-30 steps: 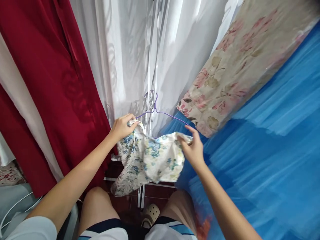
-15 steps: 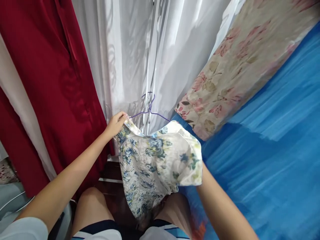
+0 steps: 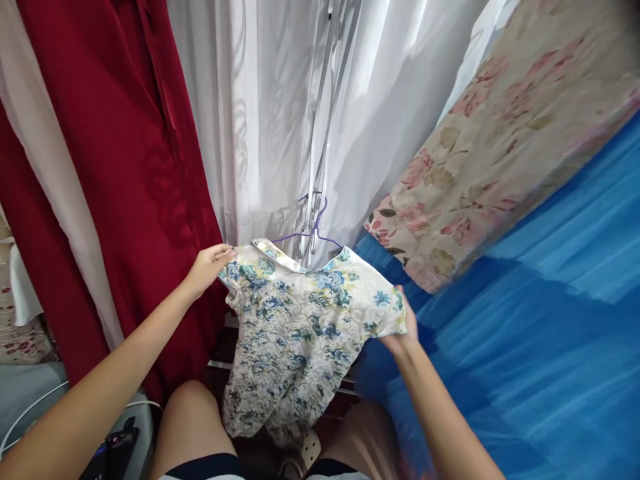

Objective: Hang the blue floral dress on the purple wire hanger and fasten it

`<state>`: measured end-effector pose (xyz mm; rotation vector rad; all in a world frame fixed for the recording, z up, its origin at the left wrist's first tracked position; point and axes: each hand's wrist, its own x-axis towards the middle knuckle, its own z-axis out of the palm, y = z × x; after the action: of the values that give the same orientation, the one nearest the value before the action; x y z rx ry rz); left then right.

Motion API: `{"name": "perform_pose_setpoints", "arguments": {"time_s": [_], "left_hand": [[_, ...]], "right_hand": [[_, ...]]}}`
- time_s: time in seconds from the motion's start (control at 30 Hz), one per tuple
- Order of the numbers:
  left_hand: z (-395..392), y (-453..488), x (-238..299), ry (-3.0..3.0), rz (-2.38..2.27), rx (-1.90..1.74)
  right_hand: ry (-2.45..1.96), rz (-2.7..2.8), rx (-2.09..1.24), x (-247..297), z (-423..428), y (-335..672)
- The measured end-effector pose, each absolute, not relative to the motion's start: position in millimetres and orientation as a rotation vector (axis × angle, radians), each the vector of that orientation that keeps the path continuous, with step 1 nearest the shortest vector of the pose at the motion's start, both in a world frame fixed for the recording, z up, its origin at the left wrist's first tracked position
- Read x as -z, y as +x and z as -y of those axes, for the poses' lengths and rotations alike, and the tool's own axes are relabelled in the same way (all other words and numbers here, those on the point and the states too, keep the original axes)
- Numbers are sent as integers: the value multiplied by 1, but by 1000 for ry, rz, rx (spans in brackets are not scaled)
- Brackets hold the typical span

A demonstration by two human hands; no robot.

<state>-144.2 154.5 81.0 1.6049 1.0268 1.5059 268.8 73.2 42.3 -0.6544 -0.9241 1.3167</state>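
A white short-sleeved blouse (image 3: pixel 300 327) with blue and yellow flowers hangs in front of me on a purple hanger (image 3: pixel 320 223). The hanger's hook stands near a narrow metal rail in front of the white curtain. My left hand (image 3: pixel 211 267) pinches the edge of the left sleeve, thumb and fingers closed on the cloth. My right hand (image 3: pixel 407 327) is at the right sleeve, partly hidden behind it, with the cloth held at its edge. Between the two hands the blouse is spread out, its lower part hanging loosely above my knees.
Dark red cloth (image 3: pixel 125 167) hangs on the left and a white curtain (image 3: pixel 280 120) behind. To the right are a beige floral cloth (image 3: pixel 450 167) and blue fabric (image 3: pixel 525 320). A grey seat-like surface (image 3: pixel 30 393) with a white cable is at lower left.
My left hand has moved from the collar out to the left sleeve edge. My right hand has come up to the right sleeve, and the blouse is spread wider.
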Motion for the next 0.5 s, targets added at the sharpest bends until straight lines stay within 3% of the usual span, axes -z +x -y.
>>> {"name": "perform_pose_setpoints", "arguments": {"time_s": [0.13, 0.27, 0.4, 0.5], "left_hand": [[-129, -139, -84, 1299, -973, -1649], [-110, -127, -130, 1169, -874, -1718], [-98, -117, -166, 1585, -814, -1742], [-91, -104, -159, 2150, -1053, -1802]], "right_hand": [[-772, 823, -1367, -63, -53, 292], [-879, 720, -1315, -99, -42, 280], [-770, 584, -1139, -118, -25, 264], [-717, 547, -1051, -99, 12, 256]]}}
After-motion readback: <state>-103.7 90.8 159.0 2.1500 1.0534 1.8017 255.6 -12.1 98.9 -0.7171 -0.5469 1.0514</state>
